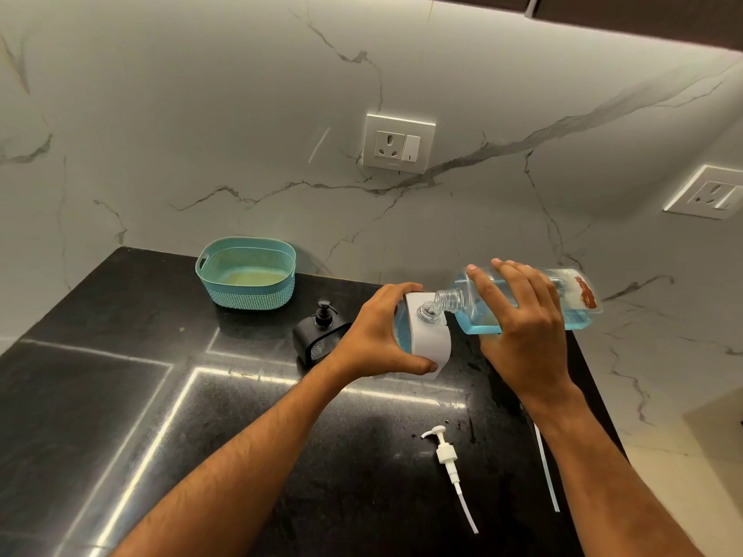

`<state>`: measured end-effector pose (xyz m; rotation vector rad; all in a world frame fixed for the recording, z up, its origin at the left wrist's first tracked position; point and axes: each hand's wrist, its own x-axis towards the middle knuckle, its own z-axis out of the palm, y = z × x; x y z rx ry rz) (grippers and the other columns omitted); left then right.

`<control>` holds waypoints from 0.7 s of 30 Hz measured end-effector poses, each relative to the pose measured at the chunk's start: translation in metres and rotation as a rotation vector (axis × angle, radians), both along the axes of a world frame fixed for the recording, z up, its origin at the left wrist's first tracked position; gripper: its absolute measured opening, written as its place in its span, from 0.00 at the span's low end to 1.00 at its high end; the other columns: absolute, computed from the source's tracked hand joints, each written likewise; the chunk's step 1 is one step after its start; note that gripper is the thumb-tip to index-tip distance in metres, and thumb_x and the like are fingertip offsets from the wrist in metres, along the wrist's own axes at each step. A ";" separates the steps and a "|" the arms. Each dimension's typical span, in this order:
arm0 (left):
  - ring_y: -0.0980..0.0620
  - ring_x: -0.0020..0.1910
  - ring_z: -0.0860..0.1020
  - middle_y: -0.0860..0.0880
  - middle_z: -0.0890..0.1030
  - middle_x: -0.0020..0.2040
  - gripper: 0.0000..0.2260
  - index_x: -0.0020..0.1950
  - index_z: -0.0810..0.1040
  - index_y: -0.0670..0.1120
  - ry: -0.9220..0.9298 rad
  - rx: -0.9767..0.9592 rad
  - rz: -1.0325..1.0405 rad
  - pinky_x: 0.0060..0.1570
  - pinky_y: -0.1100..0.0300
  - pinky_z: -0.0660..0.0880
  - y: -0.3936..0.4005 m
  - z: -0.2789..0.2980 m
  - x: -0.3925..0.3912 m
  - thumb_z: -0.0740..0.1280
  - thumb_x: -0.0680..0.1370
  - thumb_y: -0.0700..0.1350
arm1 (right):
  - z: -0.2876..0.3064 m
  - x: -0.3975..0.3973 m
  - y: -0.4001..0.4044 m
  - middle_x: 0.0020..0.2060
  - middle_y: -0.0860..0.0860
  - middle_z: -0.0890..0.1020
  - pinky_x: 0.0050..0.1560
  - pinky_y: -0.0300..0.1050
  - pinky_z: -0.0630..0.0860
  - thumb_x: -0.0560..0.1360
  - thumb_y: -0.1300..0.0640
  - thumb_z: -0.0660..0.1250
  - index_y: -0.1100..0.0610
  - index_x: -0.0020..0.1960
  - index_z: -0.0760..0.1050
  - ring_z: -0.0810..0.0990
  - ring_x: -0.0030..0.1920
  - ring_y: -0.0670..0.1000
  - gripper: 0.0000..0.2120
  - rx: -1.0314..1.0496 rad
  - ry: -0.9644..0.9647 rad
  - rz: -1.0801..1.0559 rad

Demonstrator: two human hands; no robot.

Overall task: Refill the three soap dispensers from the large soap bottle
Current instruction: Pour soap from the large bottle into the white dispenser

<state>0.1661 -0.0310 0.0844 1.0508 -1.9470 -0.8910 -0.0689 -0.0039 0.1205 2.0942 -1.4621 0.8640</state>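
Note:
My right hand (522,327) grips the large clear soap bottle (579,299), tipped nearly flat with blue liquid inside. Its threaded neck meets the open mouth of a white dispenser (430,339), and clear soap runs in. My left hand (374,335) holds that white dispenser steady on the black counter; blue liquid shows through its side. A black dispenser (319,333) with its pump on stands just left of my left hand. A white pump head with its long tube (448,456) lies on the counter in front. A third dispenser is not visible.
A teal perforated basket (247,275) sits at the back of the black counter (120,396) against the marble wall. A thin white tube (546,472) lies near the counter's right edge. Wall sockets (398,144) are above.

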 end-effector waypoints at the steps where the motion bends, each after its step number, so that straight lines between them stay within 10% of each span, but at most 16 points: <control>1: 0.55 0.66 0.74 0.53 0.74 0.66 0.44 0.75 0.68 0.48 0.001 0.001 0.000 0.65 0.66 0.75 0.000 0.000 0.000 0.86 0.64 0.49 | 0.000 0.000 0.000 0.68 0.62 0.77 0.68 0.68 0.72 0.62 0.65 0.84 0.55 0.74 0.73 0.73 0.70 0.65 0.43 -0.002 0.002 -0.001; 21: 0.54 0.66 0.74 0.52 0.74 0.67 0.44 0.75 0.68 0.48 -0.002 0.014 0.003 0.63 0.69 0.73 0.000 0.001 0.001 0.86 0.64 0.48 | 0.003 0.002 0.000 0.68 0.62 0.77 0.69 0.66 0.71 0.62 0.65 0.84 0.56 0.74 0.73 0.73 0.69 0.65 0.43 -0.007 0.018 -0.001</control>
